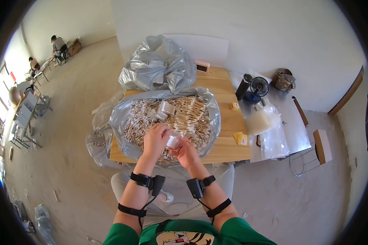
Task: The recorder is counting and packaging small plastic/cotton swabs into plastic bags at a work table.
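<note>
Above the near side of a large heap of wooden-stick cotton swabs (192,116), my two hands meet at a small clear plastic box (173,140). Something white shows through its wall. My left hand (154,140) has its fingers closed at the box's upper left side. From the lower right, my right hand (186,152) grips the same box with curled fingers. The heap lies in an open grey plastic bag (213,107) on the wooden table. On top of the swabs, beyond my hands, rests another clear pack (166,108) filled with swabs.
A bulky grey bag (157,65) stands at the table's (227,153) far side. Small yellow packets (240,139) lie to the right. The metal side table (296,136) carries a black fan (259,86), a dark bottle (244,85) and clear plastic bags (270,126). Other people sit far left.
</note>
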Available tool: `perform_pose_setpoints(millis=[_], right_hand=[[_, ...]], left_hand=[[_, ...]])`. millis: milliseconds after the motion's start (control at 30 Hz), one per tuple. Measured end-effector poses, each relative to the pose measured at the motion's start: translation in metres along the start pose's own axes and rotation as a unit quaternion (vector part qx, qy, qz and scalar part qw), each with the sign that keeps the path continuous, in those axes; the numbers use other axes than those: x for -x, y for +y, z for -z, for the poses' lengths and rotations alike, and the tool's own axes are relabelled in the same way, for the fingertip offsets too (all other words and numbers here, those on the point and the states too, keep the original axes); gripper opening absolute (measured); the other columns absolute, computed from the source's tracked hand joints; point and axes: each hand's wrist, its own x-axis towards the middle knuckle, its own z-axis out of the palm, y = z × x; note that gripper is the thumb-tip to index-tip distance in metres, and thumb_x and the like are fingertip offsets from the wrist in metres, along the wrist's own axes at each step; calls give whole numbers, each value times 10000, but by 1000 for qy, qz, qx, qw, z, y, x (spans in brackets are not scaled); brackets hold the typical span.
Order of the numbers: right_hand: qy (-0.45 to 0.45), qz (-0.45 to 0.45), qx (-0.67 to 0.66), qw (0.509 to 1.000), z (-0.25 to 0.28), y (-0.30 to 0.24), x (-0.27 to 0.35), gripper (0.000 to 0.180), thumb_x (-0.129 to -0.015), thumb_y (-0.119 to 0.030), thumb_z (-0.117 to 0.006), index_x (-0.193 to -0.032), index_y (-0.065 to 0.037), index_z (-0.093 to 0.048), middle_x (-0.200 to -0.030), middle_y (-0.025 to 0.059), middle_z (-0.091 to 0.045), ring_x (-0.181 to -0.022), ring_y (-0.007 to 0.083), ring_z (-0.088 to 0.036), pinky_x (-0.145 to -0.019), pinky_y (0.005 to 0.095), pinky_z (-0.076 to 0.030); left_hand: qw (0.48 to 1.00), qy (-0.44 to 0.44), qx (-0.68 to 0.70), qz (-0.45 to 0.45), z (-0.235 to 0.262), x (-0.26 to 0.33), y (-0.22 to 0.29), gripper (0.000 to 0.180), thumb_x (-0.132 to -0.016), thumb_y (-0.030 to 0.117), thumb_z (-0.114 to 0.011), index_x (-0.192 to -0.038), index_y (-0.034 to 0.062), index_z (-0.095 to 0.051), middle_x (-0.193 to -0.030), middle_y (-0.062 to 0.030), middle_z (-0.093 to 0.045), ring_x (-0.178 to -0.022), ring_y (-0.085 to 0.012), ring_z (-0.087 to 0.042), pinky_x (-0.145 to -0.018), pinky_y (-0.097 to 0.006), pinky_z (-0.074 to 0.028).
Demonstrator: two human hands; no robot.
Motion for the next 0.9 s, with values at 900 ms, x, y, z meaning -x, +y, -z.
perform_pose_setpoints(millis=[900], right_hand=[[48, 64, 33, 996, 22, -20, -2, 141, -929, -87, -475, -1037, -30, -546, -932, 80, -618, -766, 167, -622, -641, 312, -554]], left_hand=[[989, 26, 75, 125, -3, 7, -19, 86, -854, 85, -588, -835, 14, -542, -733, -90, -617, -641, -199, -600, -582, -312, -475]])
